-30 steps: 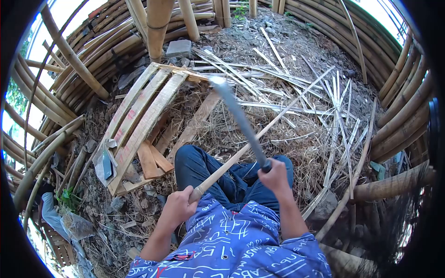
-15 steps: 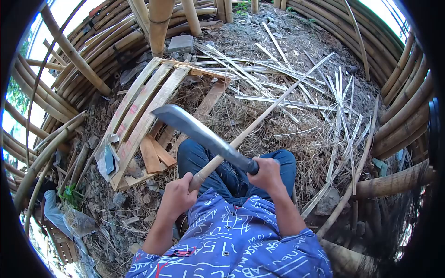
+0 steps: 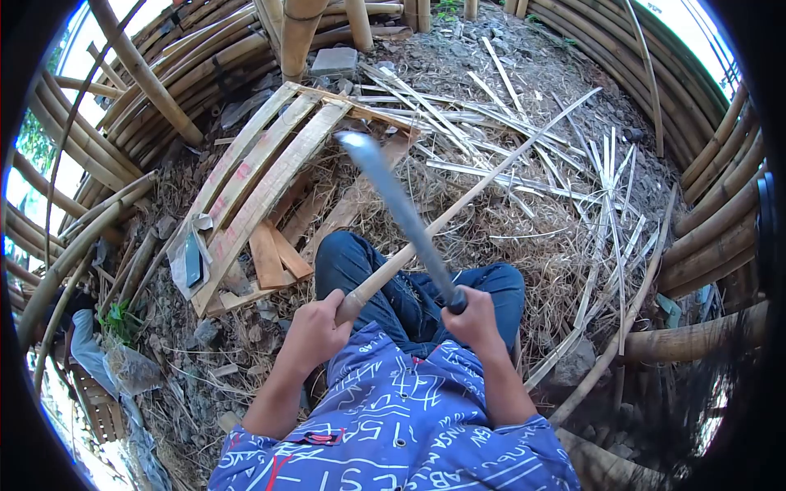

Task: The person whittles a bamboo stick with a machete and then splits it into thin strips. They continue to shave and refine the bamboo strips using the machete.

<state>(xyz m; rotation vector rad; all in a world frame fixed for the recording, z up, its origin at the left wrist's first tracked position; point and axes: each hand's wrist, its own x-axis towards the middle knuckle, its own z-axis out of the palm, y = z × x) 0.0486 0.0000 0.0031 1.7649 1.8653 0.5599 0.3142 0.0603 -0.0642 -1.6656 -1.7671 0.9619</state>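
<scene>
My left hand (image 3: 317,329) is closed round the thick near end of a long bamboo pole (image 3: 483,190), which slants away to the upper right over my lap. My right hand (image 3: 473,317) grips the dark handle of a machete (image 3: 399,200). The blade points up and left, its narrow side turned towards me, and it crosses the pole in this view just beyond my knees. Bright light glints at the blade's tip. My crossed legs in jeans (image 3: 360,266) lie beneath both.
A slatted wooden pallet (image 3: 282,176) lies at front left, with a dark phone-like object (image 3: 193,260) on its near end. Pale split bamboo strips (image 3: 606,196) are scattered ahead and right among shavings. Stacked bamboo poles (image 3: 720,221) border both sides. A grey block (image 3: 334,61) sits farther back.
The machete has turned: its broad face showed before, now its narrow side does, and it points more steeply upward. Both hands keep their grip; the camera view has shifted slightly.
</scene>
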